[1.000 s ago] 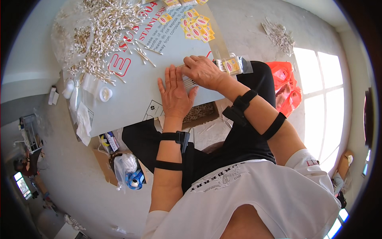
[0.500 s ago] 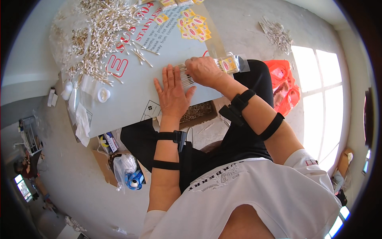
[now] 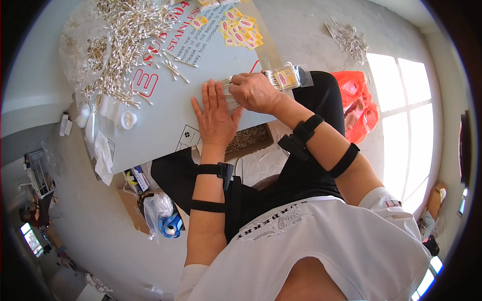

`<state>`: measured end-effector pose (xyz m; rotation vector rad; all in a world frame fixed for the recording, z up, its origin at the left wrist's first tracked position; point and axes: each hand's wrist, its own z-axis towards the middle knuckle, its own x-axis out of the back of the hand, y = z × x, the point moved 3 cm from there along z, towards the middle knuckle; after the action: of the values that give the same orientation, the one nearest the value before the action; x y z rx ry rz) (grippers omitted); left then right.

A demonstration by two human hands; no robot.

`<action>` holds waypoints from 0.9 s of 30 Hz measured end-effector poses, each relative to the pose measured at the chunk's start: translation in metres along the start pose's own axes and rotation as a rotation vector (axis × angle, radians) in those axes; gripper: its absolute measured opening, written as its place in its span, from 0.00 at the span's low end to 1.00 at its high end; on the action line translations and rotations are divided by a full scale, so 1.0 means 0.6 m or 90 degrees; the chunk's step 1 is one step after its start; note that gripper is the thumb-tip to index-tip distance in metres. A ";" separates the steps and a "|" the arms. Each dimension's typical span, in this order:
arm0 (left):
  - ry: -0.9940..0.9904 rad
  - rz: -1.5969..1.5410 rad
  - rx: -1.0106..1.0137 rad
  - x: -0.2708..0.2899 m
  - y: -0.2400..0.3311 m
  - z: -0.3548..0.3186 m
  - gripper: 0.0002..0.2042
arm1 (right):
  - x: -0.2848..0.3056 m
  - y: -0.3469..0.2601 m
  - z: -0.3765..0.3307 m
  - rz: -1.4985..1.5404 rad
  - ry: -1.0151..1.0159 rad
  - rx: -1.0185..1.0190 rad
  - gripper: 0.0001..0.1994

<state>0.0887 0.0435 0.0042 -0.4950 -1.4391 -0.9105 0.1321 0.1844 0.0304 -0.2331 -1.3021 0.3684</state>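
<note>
My left hand (image 3: 216, 118) lies flat on the sheet-covered table (image 3: 165, 118), fingers stretched out, its fingertips at the left end of a row of cotton swabs (image 3: 232, 102). Just to its right, my right hand (image 3: 254, 93) is closed, with bent fingers pressed down on the swabs; the fingertips are partly hidden. Past the right hand, a clear packet (image 3: 302, 77) of swabs with a yellow label card (image 3: 285, 77) reaches over the table's right edge. A big heap of loose swabs (image 3: 118, 47) and a clear plastic bag (image 3: 83, 47) fill the far left.
Yellow cards (image 3: 241, 31) lie in a pile at the far side. A white round container (image 3: 128, 120) stands near the left edge. Below the table are a cardboard box of swabs (image 3: 248, 138) and another box (image 3: 131, 208). A red plastic bag (image 3: 351, 98) sits at the right.
My right hand has moved slightly left, closer to my left hand, covering more of the swabs. My left hand stays flat. The whole view has shifted slightly.
</note>
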 end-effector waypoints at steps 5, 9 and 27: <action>0.000 0.004 0.001 -0.003 -0.002 -0.002 0.39 | -0.008 0.000 0.008 0.028 -0.062 -0.135 0.03; -0.009 0.011 -0.003 -0.002 -0.002 -0.003 0.39 | -0.016 -0.013 0.010 -0.058 0.045 -0.024 0.01; 0.208 -0.375 0.072 0.002 -0.009 0.027 0.25 | -0.043 -0.018 -0.041 0.527 0.470 -0.347 0.14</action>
<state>0.0744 0.0527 0.0063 0.1789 -1.3388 -1.2949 0.1518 0.1654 0.0049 -1.2643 -0.4899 0.5430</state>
